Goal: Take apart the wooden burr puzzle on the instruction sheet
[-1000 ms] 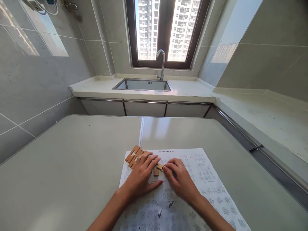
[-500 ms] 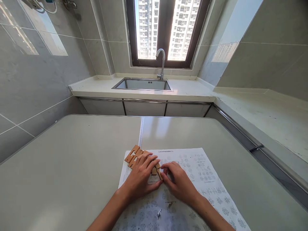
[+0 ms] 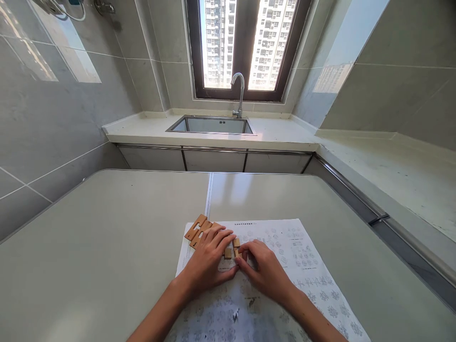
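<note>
Several notched wooden puzzle pieces [image 3: 196, 229] lie at the upper left of the printed sheet [image 3: 285, 242], tilted and side by side. My left hand [image 3: 210, 259] rests over them with its fingers stretched out and hides part of the group. A small wooden block end [image 3: 228, 254] shows between its thumb and fingers. My right hand [image 3: 261, 266] pinches a notched wooden piece [image 3: 237, 254] between thumb and fingertips, just right of that block. The tip of my left thumb is close to the held piece; whether they touch I cannot tell.
The sheet, printed with small line drawings and torn in places, lies on a pale table [image 3: 107, 237] with a center seam. Beyond the table are a counter [image 3: 142, 128], a sink [image 3: 217, 124] and a tap [image 3: 241, 92] under a window. Another counter [image 3: 392, 166] runs along the right.
The wooden piece at my right fingertips has turned from a slanted to a more upright line and sits slightly right, apart from the block beside it. Both hands have hardly moved.
</note>
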Tool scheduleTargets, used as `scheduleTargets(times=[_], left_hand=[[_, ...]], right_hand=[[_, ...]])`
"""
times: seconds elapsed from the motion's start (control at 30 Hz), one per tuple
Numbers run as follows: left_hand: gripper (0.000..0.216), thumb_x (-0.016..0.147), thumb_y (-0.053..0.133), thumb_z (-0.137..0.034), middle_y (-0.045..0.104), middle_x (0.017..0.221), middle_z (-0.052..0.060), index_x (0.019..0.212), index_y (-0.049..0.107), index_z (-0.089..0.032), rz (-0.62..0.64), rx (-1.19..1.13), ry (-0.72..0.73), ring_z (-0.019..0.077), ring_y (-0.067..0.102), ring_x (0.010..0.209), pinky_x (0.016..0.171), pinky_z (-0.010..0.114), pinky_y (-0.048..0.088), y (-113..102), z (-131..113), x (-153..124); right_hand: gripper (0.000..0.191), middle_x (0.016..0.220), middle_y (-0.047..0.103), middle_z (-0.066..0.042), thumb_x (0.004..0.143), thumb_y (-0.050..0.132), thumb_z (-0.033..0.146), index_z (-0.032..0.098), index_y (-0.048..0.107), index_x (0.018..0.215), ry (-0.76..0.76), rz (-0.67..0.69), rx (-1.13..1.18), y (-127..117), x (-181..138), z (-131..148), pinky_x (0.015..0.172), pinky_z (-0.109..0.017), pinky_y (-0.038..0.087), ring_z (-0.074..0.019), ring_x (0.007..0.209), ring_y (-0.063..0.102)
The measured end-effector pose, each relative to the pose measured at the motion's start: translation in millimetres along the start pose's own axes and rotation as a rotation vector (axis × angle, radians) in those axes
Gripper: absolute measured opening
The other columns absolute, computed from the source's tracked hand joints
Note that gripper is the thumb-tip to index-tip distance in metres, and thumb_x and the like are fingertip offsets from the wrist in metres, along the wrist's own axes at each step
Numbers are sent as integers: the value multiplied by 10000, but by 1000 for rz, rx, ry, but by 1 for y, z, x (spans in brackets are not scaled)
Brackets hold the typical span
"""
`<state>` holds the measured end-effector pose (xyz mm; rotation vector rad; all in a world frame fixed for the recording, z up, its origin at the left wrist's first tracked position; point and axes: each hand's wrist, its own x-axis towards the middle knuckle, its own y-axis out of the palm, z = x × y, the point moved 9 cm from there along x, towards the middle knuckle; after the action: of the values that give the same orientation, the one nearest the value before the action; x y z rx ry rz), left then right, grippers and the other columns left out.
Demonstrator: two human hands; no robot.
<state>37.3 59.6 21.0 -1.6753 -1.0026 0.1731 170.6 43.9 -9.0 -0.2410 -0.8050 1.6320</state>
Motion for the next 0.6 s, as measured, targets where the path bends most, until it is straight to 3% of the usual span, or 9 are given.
scheduleTargets(times=[0.1, 0.27, 0.43, 0.6], left_hand=[[537, 888, 714, -306, 643, 1403, 112, 1392, 544, -225, -3, -1, 2, 335, 503, 1392, 1156, 515, 451, -1, 0, 1], [559, 860, 739, -283, 645, 1394, 96, 1382, 544, -242, 24, -9, 5, 339, 492, 1398, 1156, 510, 447, 1, 1, 1], [533, 870, 719, -254, 653, 1373, 89, 1373, 545, -243, 13, 2, -14, 338, 495, 1389, 1154, 515, 445, 1, 4, 0], [485, 921, 622, -191, 645, 1384, 92, 1396, 527, -229, -16, 15, -29, 317, 502, 1381, 1154, 510, 455, -3, 3, 0]], right_hand=[[23, 971, 704, -58, 1003, 611, 249, 246, 628, 1018, -35, 19, 38, 2, -1, 2, 804, -397, 550, -246, 915, 655], [160, 1197, 695, -95, 993, 611, 233, 263, 624, 1149, -116, 54, 85, 5, -2, 10, 957, -440, 548, -276, 1117, 648], [178, 1075, 729, -73, 996, 612, 238, 265, 643, 1170, -122, 72, 89, 6, -3, 12, 892, -409, 564, -255, 1006, 681], [143, 1011, 733, -56, 1023, 541, 225, 257, 653, 1107, -100, -16, 88, -1, -2, 9, 818, -362, 562, -215, 870, 690]])
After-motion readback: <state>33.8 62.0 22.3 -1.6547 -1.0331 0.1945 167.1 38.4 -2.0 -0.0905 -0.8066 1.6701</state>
